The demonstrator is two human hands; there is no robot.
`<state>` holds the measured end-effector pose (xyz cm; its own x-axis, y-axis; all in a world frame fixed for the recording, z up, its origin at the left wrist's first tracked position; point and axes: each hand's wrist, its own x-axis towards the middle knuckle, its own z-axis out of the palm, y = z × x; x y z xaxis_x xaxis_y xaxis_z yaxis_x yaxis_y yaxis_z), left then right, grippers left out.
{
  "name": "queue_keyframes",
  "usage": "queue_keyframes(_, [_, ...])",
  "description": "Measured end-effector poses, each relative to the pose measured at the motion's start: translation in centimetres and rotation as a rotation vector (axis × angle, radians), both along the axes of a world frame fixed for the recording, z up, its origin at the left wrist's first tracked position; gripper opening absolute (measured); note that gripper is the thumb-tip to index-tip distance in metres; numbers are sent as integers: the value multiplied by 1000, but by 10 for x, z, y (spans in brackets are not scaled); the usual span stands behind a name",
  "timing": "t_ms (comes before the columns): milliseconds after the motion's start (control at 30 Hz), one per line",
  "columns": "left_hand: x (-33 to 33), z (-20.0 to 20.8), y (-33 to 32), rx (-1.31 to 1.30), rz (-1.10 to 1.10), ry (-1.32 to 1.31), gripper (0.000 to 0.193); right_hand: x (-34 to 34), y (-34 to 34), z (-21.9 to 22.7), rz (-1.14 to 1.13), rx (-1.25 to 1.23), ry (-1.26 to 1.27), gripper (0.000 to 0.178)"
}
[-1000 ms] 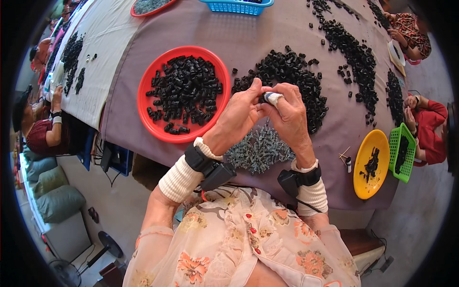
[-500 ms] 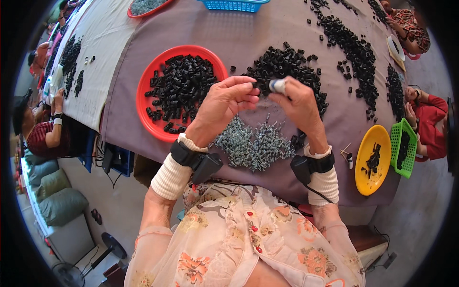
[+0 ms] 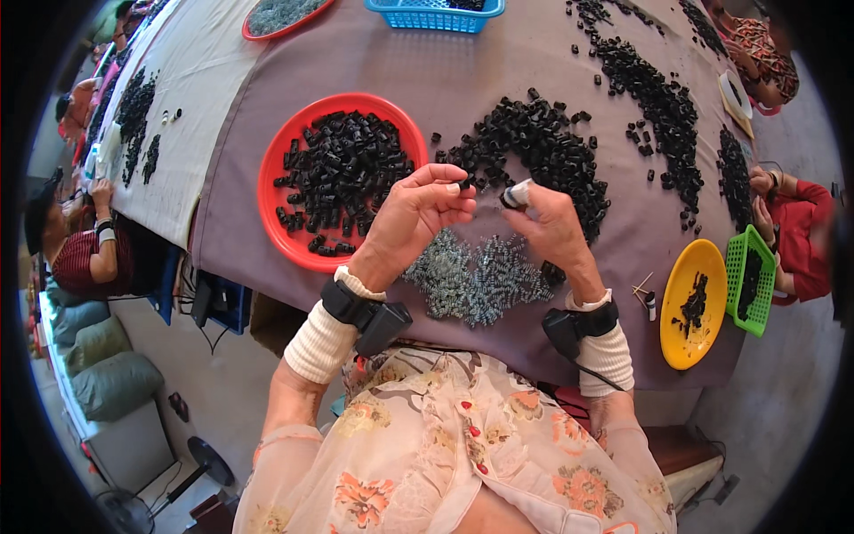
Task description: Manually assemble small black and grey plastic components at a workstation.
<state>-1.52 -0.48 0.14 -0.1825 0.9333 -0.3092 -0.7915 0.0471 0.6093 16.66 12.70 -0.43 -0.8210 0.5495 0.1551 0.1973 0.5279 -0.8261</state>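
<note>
My left hand pinches a small black plastic piece between thumb and fingertips, above the cloth-covered table. Close by on its right, my right hand is closed, with a white wrapping on a finger. Something dark shows at that fingertip; I cannot make out whether it is held. Below both hands lies a heap of thin metal springs. Beyond them spreads a pile of short black tubular pieces. Left of my left hand, a red round tray holds many similar black pieces.
At the right stand a yellow plate with black bits and a green basket. A blue basket and another red tray are at the far edge. More black pieces lie rightward. Co-workers sit on both sides.
Both hands have come slightly nearer to me and a little apart. The right hand's wrapped finger has tipped upward, showing its dark tip. The black piece stays in my left fingers.
</note>
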Motion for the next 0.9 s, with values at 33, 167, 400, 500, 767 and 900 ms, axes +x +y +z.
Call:
queue_keyframes(33, [2,0,1,7,-1,-9,21,0,1,8,-3,1,1,11])
queue_keyframes(167, [12,4,8,-1,-15,-14,22,-9,1,22,-61,-274,218,15])
queue_keyframes(400, [19,7,16,15,-20,87,22,-19,-3,44,-32,-127,197,12])
queue_keyframes(500, [22,9,17,29,-12,121,21,-19,1,46,-10,-20,158,12])
queue_keyframes(767, [20,4,16,54,12,278,23,-27,3,47,47,174,189,17])
queue_keyframes(900, [19,12,17,30,13,348,25,-28,6,51,69,126,129,20])
